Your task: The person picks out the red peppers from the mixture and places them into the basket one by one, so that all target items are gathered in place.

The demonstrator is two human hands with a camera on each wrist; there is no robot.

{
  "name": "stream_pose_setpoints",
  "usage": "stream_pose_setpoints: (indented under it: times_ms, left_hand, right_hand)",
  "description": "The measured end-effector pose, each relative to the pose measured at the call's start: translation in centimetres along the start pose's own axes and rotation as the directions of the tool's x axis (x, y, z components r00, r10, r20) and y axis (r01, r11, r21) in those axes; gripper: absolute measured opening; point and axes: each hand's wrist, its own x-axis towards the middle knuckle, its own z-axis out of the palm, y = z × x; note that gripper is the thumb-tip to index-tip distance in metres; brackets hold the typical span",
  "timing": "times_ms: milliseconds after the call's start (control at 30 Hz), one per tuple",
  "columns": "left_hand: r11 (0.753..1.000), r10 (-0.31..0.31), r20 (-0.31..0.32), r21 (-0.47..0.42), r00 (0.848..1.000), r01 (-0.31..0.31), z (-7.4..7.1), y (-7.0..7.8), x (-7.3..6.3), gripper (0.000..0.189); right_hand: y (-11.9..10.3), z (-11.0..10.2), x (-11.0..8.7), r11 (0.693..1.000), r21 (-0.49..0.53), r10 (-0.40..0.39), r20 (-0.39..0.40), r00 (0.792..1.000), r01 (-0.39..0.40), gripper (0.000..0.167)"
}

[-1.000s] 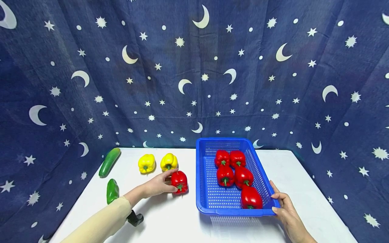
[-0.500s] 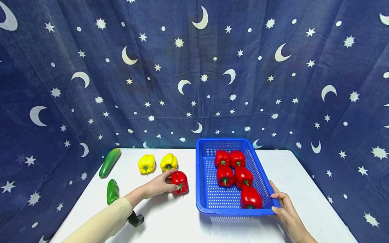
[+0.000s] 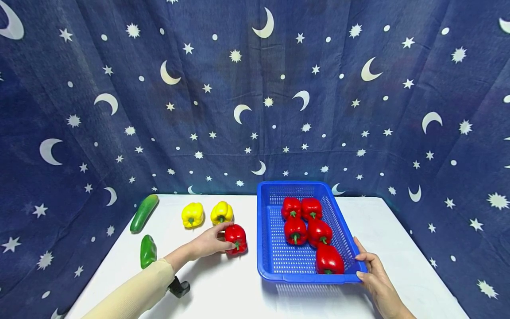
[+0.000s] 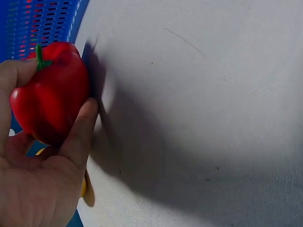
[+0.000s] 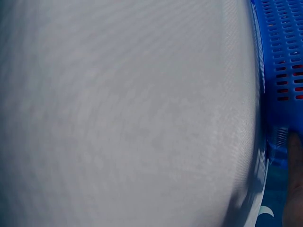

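My left hand (image 3: pixel 209 242) grips a red bell pepper (image 3: pixel 236 239) on the white table, left of the blue basket (image 3: pixel 312 278). In the left wrist view, thumb and fingers wrap the same red pepper (image 4: pixel 54 97), the thumb beside its green stem. On the right, my right hand (image 3: pixel 376 277) holds the basket's near right corner, thumb at the rim and fingers along the side. Several red bell peppers (image 3: pixel 319 232) lie inside the basket. The right wrist view shows little of that hand, just a finger (image 5: pixel 294 175) by the basket wall (image 5: pixel 279 109).
Two yellow bell peppers (image 3: pixel 192 215) sit behind the left hand. A cucumber (image 3: pixel 144 213) and a green pepper (image 3: pixel 148 251) lie at the table's left, the latter partly behind the sleeve. A dark blue curtain (image 3: pixel 255 110) with moons and stars surrounds the white table (image 3: pixel 223 288).
The left thumb has shifted slightly onto the red bell pepper, towards its stem. The right hand and the basket have stayed where they were.
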Motion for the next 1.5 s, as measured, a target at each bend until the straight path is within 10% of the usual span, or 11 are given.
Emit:
stream_pose_setpoints:
  times_ms: [733, 1500]
  left_hand:
    - [1.0, 0.004, -0.009, 0.015, 1.0, -0.004, 0.0, 0.1, -0.3, 0.081]
    - [0.991, 0.063, -0.062, -0.117, 0.996, -0.07, -1.4, 0.7, -0.8, 0.079]
  right_hand:
    - [-0.2, 0.2, -0.1, 1.0, -0.009, 0.029, -0.03, 0.999, -0.029, 0.031]
    - [0.3, -0.2, 0.2, 0.991, 0.009, -0.132, 0.032, 0.991, 0.132, 0.029]
